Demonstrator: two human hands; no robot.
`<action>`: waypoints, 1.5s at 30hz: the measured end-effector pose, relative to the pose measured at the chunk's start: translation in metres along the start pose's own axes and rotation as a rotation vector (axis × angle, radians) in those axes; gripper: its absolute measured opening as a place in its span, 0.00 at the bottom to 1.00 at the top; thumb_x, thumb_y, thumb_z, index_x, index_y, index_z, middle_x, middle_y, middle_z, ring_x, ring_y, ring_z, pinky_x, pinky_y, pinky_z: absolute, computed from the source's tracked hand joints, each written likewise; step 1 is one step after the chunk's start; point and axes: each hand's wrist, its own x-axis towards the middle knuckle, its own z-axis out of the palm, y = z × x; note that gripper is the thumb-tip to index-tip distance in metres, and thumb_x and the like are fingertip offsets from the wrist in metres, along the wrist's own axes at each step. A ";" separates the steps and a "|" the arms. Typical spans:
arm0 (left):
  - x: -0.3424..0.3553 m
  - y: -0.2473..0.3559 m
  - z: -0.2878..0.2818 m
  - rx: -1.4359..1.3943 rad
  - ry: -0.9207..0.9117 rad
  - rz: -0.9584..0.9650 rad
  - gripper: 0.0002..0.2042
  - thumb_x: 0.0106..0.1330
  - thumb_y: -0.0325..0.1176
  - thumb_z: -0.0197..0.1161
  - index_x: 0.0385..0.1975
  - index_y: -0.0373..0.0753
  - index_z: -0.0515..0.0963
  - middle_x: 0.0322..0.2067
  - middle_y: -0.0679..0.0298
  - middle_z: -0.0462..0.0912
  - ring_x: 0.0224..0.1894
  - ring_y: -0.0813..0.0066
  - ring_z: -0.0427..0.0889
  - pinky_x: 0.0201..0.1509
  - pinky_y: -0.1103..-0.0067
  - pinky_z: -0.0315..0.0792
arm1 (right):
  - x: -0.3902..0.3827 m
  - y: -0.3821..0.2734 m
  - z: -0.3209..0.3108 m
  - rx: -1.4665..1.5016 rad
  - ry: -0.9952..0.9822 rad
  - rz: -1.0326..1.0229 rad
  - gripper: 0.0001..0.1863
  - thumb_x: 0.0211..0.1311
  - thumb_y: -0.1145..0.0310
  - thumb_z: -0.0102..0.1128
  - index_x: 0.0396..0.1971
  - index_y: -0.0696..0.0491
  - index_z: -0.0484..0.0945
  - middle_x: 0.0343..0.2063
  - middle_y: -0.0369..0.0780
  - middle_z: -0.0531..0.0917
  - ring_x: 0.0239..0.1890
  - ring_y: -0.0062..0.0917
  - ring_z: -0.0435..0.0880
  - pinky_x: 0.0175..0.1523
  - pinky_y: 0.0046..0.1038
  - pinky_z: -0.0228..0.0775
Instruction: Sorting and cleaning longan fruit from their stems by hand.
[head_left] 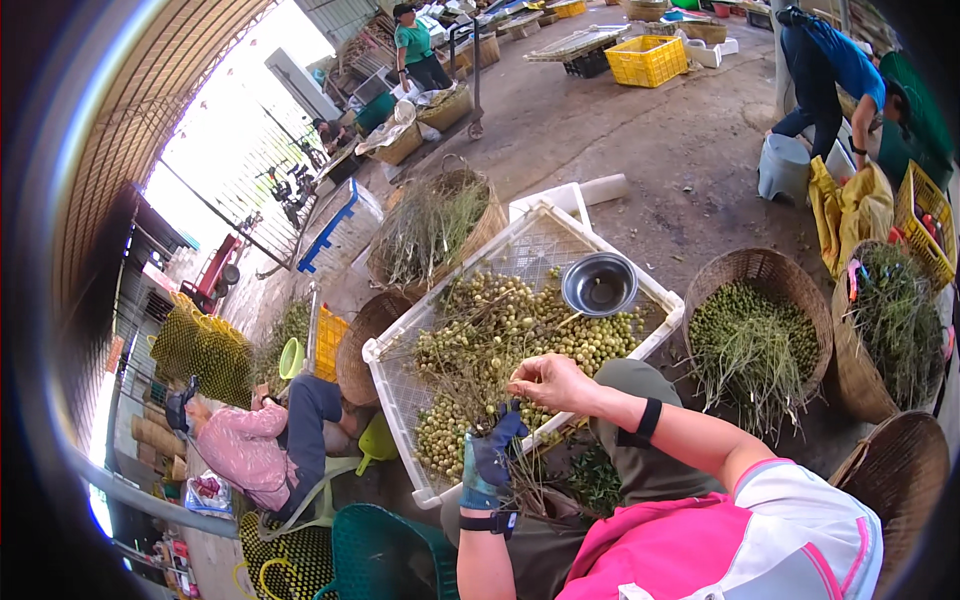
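Blue glove fabric covers the left hand (pixel 488 462), which I see raised almost straight up from the lower edge, its wrist ringed by a dark strap (pixel 490 523). Its fingers curl around a bunch of thin brown stems (pixel 528 478) at the near edge of a white plastic tray (pixel 372 352). My view of the bare right hand (pixel 555 383) is clearer: the forearm slants in from the lower right, elbow bent, a black band (pixel 649 420) near the wrist, palm turned down. Its grip is drawn to a pinch, thumb and fingertips pressed together just above the glove — whether anything small sits between them I cannot tell.

Round yellowish fruits (pixel 600 345) lie heaped across the tray beyond both hands, tangled with twigs toward the middle. At the tray's far right part rests a shiny metal bowl (pixel 600 284). I also make out a woven basket (pixel 795 278) to the right, apart from the tray, with greener fruits (pixel 745 312) and a sheaf of pale green stalks (pixel 752 375) inside.
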 end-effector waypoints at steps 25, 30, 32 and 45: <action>-0.005 -0.004 -0.020 0.473 0.064 0.176 0.11 0.56 0.26 0.61 0.39 0.29 0.78 0.32 0.60 0.82 0.31 0.79 0.79 0.38 0.81 0.73 | 0.006 0.014 -0.018 0.289 -0.142 0.164 0.18 0.54 0.51 0.62 0.31 0.52 0.80 0.22 0.32 0.79 0.20 0.12 0.71 0.21 0.16 0.62; -0.015 0.012 -0.016 0.494 0.009 0.106 0.13 0.55 0.19 0.60 0.41 0.28 0.76 0.36 0.61 0.81 0.35 0.80 0.78 0.41 0.83 0.73 | -0.006 0.008 -0.030 0.633 -0.259 0.323 0.11 0.56 0.60 0.62 0.29 0.53 0.78 0.17 0.27 0.72 0.17 0.07 0.65 0.16 0.10 0.51; -0.019 0.014 -0.021 0.502 0.017 0.163 0.11 0.56 0.25 0.61 0.38 0.28 0.77 0.32 0.60 0.82 0.31 0.79 0.79 0.38 0.81 0.73 | -0.004 0.019 -0.033 0.892 -0.377 0.354 0.09 0.60 0.63 0.58 0.31 0.54 0.77 0.20 0.27 0.73 0.17 0.06 0.65 0.15 0.09 0.49; -0.013 0.023 -0.043 -0.391 -0.223 -0.298 0.19 0.68 0.30 0.39 0.52 0.21 0.63 0.54 0.40 0.66 0.52 0.58 0.72 0.58 0.69 0.66 | 0.000 0.013 -0.066 1.259 -0.732 0.494 0.10 0.65 0.61 0.44 0.29 0.52 0.67 0.18 0.30 0.63 0.12 0.07 0.53 0.10 0.07 0.43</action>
